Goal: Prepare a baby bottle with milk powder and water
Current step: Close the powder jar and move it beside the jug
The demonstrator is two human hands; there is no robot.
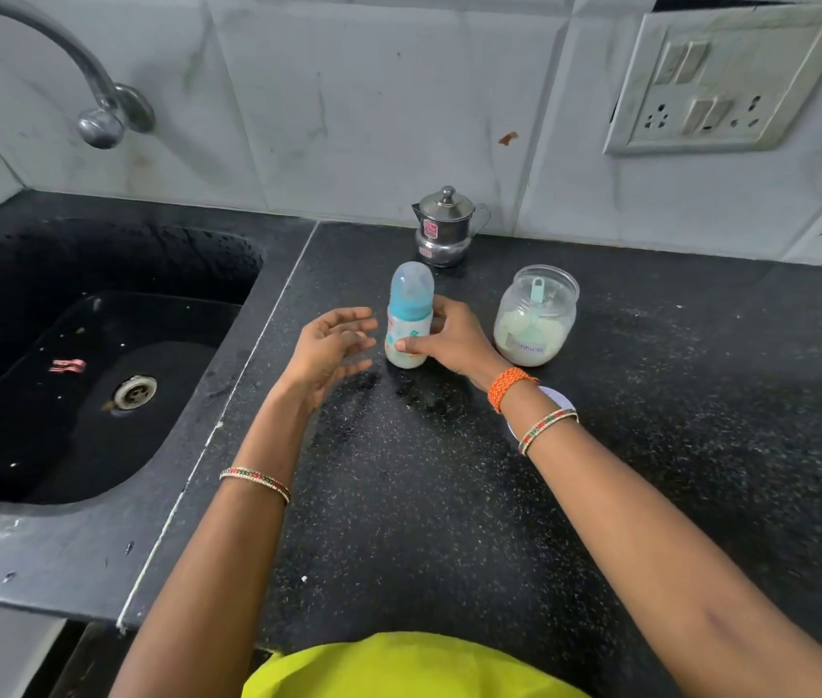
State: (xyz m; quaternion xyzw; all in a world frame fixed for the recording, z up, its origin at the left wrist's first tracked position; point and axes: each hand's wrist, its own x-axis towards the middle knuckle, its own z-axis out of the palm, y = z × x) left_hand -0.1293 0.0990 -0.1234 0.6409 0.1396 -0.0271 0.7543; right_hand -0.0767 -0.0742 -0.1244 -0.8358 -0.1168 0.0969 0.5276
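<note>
Gripping the small clear baby bottle with the teal collar and domed cap [409,317] w/ my right hand [441,340], fingers wrapped round its lower body; it's standing upright on the black speckled stone counter [676,445], milky liquid showing at the bottom. My left hand [331,347] is hovering just beside it, fingers spread, holding nothing. The clear plastic powder jar w/ a teal scoop inside [536,317] is sitting just right of the bottle, lidless; the lidded steel jug [445,228] is standing behind. I'm judging mixing's done or nearly: next I'm probably either shaking it or letting go.
</note>
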